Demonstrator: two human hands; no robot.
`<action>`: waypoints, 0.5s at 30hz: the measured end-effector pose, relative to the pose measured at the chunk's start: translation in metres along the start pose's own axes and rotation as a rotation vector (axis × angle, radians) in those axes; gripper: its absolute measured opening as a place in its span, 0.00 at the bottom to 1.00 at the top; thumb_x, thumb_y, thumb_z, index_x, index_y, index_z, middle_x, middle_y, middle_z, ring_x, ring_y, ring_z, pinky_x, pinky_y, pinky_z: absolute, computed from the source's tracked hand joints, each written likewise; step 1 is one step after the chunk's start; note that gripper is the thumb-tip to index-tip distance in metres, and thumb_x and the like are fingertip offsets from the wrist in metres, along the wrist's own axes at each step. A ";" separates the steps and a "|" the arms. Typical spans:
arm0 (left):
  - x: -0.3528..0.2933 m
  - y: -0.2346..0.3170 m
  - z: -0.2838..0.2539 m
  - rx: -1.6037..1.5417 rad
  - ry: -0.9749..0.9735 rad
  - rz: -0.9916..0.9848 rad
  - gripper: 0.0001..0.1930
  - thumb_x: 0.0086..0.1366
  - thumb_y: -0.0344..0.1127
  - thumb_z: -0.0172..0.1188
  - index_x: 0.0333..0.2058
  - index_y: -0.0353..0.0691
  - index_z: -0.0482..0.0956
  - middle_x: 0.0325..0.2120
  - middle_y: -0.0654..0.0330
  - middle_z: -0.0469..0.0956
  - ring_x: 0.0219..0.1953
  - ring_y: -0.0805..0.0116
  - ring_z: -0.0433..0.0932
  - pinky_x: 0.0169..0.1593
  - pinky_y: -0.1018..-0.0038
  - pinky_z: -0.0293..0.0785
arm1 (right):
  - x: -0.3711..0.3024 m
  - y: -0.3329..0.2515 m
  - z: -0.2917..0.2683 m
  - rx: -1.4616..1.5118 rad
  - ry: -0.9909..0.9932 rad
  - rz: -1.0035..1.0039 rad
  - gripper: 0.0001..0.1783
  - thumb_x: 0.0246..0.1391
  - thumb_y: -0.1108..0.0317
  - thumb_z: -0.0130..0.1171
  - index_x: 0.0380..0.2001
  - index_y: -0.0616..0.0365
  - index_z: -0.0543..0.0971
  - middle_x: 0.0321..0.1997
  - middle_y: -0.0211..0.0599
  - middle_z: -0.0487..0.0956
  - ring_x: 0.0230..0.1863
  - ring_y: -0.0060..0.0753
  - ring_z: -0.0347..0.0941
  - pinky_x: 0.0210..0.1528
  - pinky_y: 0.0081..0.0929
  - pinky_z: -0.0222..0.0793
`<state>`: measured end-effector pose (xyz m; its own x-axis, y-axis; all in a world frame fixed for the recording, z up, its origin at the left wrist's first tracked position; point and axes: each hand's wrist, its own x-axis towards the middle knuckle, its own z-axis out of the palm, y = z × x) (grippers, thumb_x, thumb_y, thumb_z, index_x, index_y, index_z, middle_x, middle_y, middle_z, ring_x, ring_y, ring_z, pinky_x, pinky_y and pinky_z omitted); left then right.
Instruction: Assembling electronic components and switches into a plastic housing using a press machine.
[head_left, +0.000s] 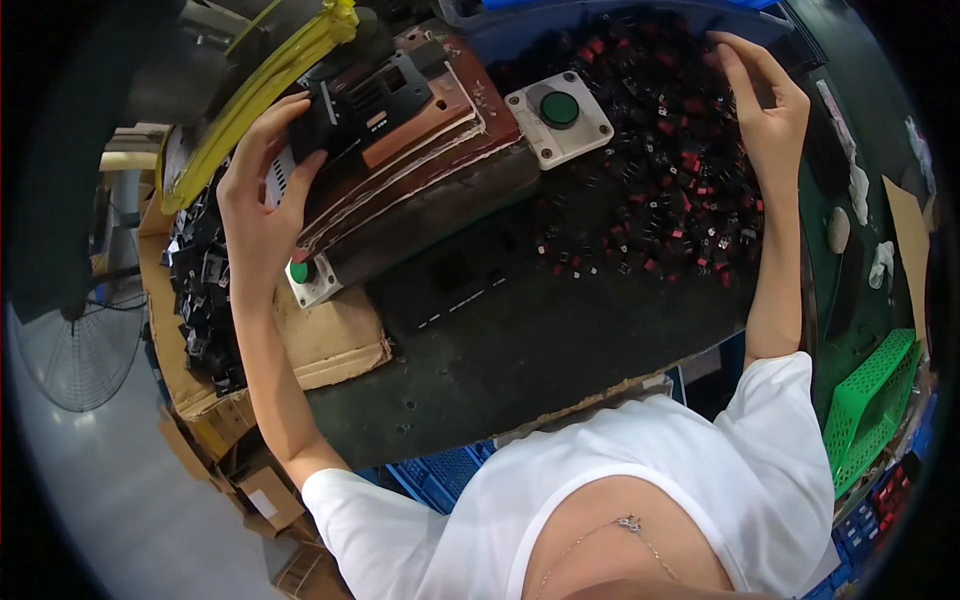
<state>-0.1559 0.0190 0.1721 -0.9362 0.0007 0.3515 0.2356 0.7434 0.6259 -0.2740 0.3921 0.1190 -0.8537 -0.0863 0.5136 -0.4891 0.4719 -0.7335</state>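
Observation:
My left hand [262,170] is closed around the near left end of a black plastic housing [345,118], thumb on the near side and fingers over the far side. The housing lies on a worn, brown layered block of a press fixture [420,155]. My right hand [772,115] reaches to the far right side of a pile of small black and red rocker switches [665,190]. Its thumb and forefinger come together at the tips; whatever lies between them is too small to make out. A flat black panel [465,275] rests on the dark bench in front of the fixture.
Green push buttons on pale boxes [580,145] [322,288] flank the fixture. At left are a carton of black parts [205,310], yellow wrapping [262,95] and a standing fan [80,345]. A green plastic basket [868,410] stands at right. Blue crates [445,478] show under the bench edge.

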 end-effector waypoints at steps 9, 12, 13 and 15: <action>-0.010 -0.008 0.004 0.508 -0.032 0.311 0.24 0.54 0.39 0.64 0.50 0.42 0.72 0.53 0.58 0.70 0.57 0.56 0.67 0.61 0.57 0.55 | 0.002 -0.029 0.009 -0.019 0.071 0.027 0.05 0.51 0.76 0.55 0.30 0.67 0.79 0.19 0.31 0.78 0.21 0.14 0.70 0.24 0.13 0.62; -0.012 -0.002 0.004 0.517 -0.046 0.281 0.27 0.51 0.42 0.66 0.51 0.43 0.71 0.54 0.60 0.70 0.58 0.57 0.66 0.62 0.56 0.54 | 0.001 -0.037 0.009 -0.009 0.001 -0.073 0.05 0.49 0.77 0.57 0.30 0.67 0.79 0.23 0.37 0.79 0.24 0.21 0.74 0.26 0.17 0.66; -0.013 -0.001 0.005 0.535 -0.051 0.272 0.28 0.50 0.42 0.66 0.51 0.43 0.71 0.54 0.60 0.70 0.58 0.57 0.66 0.62 0.55 0.54 | 0.000 -0.039 0.008 -0.048 -0.036 -0.107 0.05 0.48 0.77 0.58 0.30 0.67 0.79 0.24 0.38 0.80 0.24 0.23 0.75 0.27 0.17 0.67; -0.012 0.002 0.008 0.547 -0.054 0.272 0.29 0.50 0.43 0.67 0.51 0.44 0.71 0.54 0.60 0.70 0.58 0.57 0.66 0.62 0.55 0.53 | 0.001 -0.025 -0.005 -0.127 -0.290 -0.208 0.12 0.49 0.68 0.61 0.35 0.66 0.79 0.36 0.44 0.80 0.34 0.33 0.76 0.35 0.25 0.70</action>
<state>-0.1460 0.0257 0.1637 -0.8764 0.2624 0.4039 0.3137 0.9473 0.0654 -0.2615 0.3841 0.1402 -0.7628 -0.4279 0.4848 -0.6465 0.5217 -0.5567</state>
